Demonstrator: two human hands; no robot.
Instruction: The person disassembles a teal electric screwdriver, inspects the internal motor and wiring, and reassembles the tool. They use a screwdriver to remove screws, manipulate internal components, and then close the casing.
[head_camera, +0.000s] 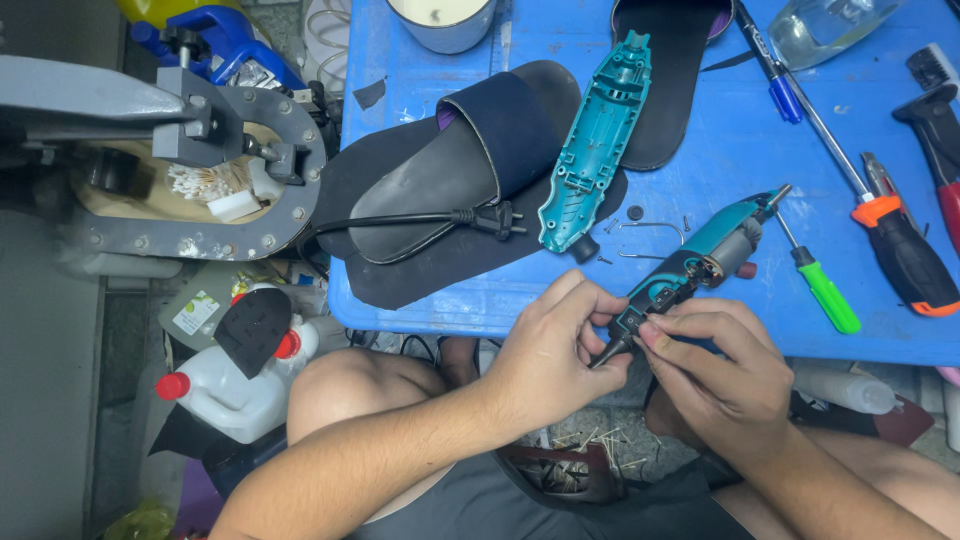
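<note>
At the far left a grey metal ring sits on a stand, and below it, down by the floor, a white jug with red caps stands with a black sole piece on top; next comes the blue bench, and on its left part lies a dark sandal on a black mat, with a black plug and its cord across it; just right of the sandal lies a teal shell, one half of a tool's body, open side up; a white cup stands at the top edge; the left hand is at the near edge of the bench, its fingers pinching the black tip at the low end of the tool; the tool is teal and open, its motor showing, and it leans from the hands up onto the bench; the right hand is just beside the left one, fingers closed on the same low end of the tool; right of the tool lie a green screwdriver, a blue pen, and an orange and black screwdriver near the right edge.
</note>
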